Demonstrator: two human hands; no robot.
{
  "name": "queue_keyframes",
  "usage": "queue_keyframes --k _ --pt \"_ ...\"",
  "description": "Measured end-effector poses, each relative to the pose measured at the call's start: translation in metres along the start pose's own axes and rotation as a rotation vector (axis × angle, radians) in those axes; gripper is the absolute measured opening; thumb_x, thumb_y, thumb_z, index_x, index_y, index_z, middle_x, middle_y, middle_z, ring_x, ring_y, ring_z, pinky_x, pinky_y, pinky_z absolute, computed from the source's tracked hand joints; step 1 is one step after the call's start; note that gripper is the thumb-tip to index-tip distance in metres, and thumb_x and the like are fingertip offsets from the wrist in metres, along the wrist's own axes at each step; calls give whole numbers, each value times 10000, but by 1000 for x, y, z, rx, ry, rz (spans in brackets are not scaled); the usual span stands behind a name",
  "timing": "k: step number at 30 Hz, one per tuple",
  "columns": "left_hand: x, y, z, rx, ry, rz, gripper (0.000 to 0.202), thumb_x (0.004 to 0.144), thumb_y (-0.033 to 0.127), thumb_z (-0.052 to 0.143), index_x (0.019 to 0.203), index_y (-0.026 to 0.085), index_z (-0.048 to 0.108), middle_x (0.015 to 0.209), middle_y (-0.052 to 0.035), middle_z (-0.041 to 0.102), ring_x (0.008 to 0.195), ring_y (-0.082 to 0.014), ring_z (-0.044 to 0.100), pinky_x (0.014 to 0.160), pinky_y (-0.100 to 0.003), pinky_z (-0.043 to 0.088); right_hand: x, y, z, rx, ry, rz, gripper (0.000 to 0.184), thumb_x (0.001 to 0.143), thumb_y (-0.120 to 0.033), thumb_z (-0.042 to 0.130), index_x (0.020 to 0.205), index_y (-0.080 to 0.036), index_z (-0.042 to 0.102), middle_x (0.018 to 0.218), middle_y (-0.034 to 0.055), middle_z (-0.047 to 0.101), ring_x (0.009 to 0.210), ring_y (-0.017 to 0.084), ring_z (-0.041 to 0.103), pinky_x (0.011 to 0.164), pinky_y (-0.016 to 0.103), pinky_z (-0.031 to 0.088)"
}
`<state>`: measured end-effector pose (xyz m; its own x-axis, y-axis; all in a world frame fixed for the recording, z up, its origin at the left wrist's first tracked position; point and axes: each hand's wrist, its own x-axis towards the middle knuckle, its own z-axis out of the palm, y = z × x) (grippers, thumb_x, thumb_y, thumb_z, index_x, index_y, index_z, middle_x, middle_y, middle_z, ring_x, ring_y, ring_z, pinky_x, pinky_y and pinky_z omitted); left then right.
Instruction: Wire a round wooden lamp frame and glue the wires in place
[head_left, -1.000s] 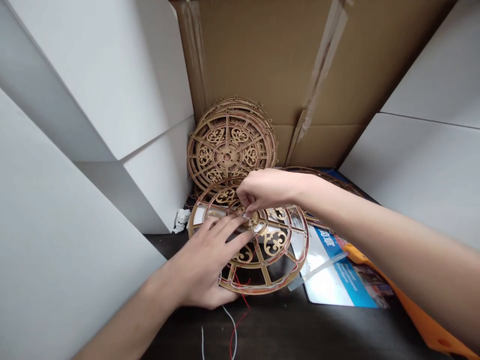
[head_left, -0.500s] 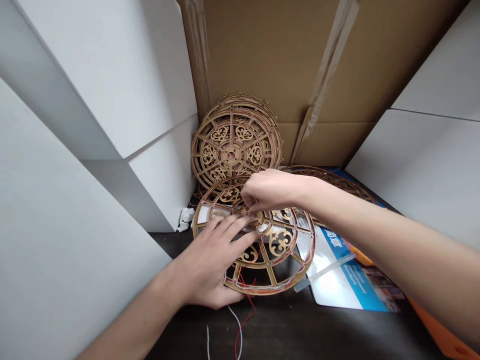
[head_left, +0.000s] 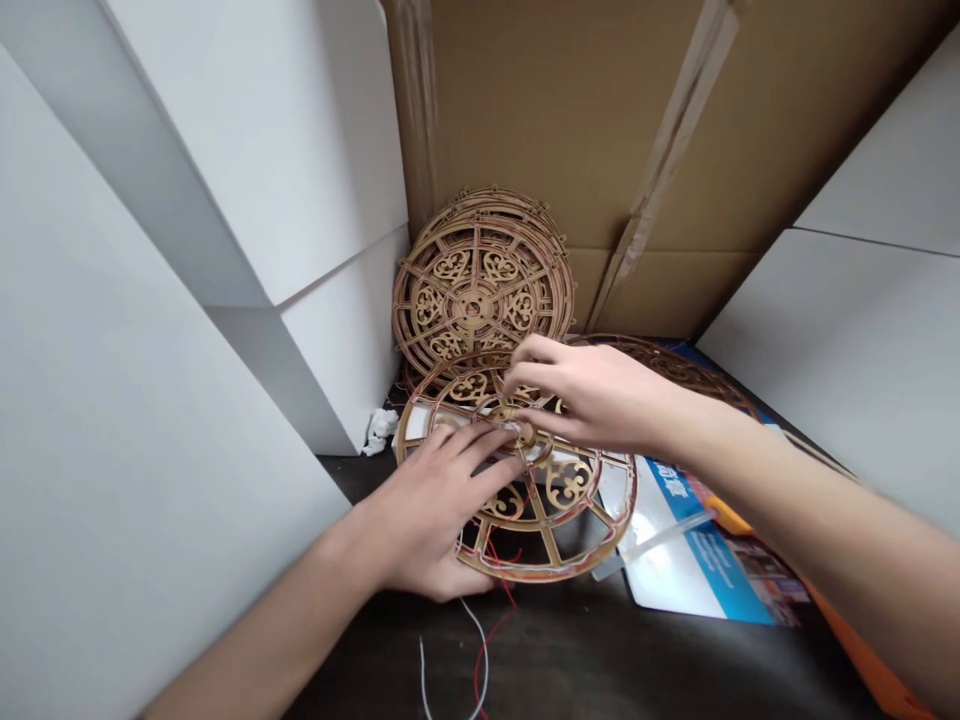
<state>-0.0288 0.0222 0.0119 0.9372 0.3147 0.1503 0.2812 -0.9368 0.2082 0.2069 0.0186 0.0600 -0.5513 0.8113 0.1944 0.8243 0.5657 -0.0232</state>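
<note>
My left hand (head_left: 439,500) grips the near left side of a round, gold openwork wheel (head_left: 555,540), with spread fingers lying over its spokes and the thumb low at the rim. Its fingertips rest near the wheel's hub (head_left: 523,432). My right hand (head_left: 577,390) is over the far side of the hub, with thumb and fingers curved but apart; I see nothing held between them. Red and white wires run along the wheel's rings. A loose white wire (head_left: 484,640) and a red wire (head_left: 480,665) hang down from beneath it.
Similar wheels (head_left: 480,270) lean stacked against a cardboard wall (head_left: 525,120). White boxes (head_left: 330,330) stand left, more (head_left: 862,330) right. A blue-and-white printed sheet (head_left: 675,590) lies right, with a clear stick (head_left: 664,535) in an orange tool (head_left: 727,517). Crumpled white paper (head_left: 381,430) sits left.
My right hand has opened from a closed, fist-like grip at the hub and shifted slightly right. My left hand keeps its hold. The whole view has shifted a little.
</note>
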Motion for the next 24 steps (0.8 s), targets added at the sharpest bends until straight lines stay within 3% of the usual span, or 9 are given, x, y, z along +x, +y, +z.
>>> queue_keyframes --k 4,9,24 --pt "-2 0 1 32 -4 1 787 696 463 728 1373 151 477 1517 -196 423 1417 -377 356 1150 -540 296 -25 1 19 63 6 -118 240 1001 -273 478 1052 -199 701 971 66 665 806 176 639 647 293 445" --pt "-4 1 2 51 4 1 767 706 504 726 1350 167 480 1497 -194 444 1418 -369 358 1146 -539 304 -34 7 34 10 90 -201 290 1029 -259 435 1151 -202 691 1025 88 697 856 181 663 665 288 489" --pt "-5 -2 4 54 11 1 817 688 497 753 1380 159 478 1543 -193 399 1432 -370 341 1157 -532 290 -33 15 42 6 136 -346 307 1060 -239 371 1143 -170 658 1049 98 701 906 182 663 728 313 530"
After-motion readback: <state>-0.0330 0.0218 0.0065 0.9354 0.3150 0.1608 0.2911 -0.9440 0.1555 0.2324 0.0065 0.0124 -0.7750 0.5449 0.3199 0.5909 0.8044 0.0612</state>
